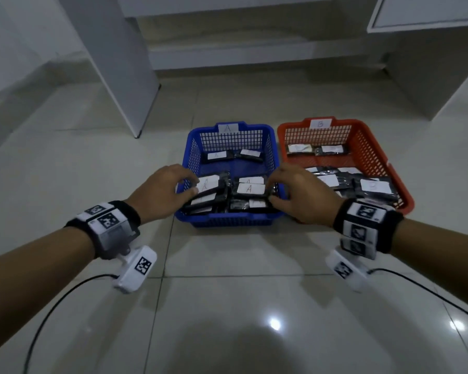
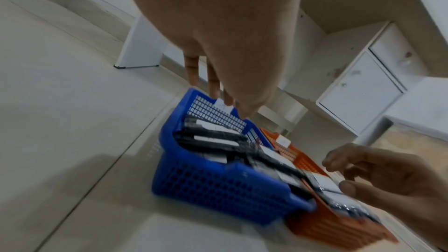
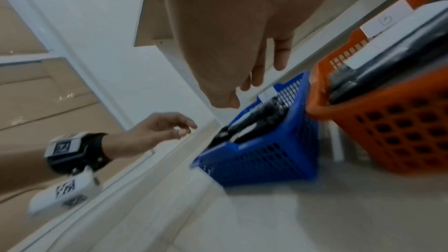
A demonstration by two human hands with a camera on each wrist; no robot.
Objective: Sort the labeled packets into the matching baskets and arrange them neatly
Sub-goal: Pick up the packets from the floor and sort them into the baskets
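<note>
A blue basket (image 1: pixel 227 220) tagged A holds a pile of black packets with white A labels (image 1: pixel 249 188) at its near end and two more (image 1: pixel 220 155) at the back. Beside it on the right, an orange basket (image 1: pixel 364 139) tagged B holds black packets (image 1: pixel 373 186). My left hand (image 1: pixel 192 184) hovers at the left rim of the blue basket and my right hand (image 1: pixel 273 190) at its right rim, on either side of the pile. Both have loosely curved fingers and hold nothing. The wrist views show the blue basket (image 2: pixel 218 189) (image 3: pixel 261 160) under my left hand (image 2: pixel 225 101) and right hand (image 3: pixel 244 89).
Both baskets sit on a glossy tiled floor (image 1: pixel 227 292). A white upright panel (image 1: pixel 130 76) stands behind to the left, and a white cabinet (image 1: pixel 430 76) to the right. Black cables (image 1: pixel 52 306) trail from both wrists across the floor.
</note>
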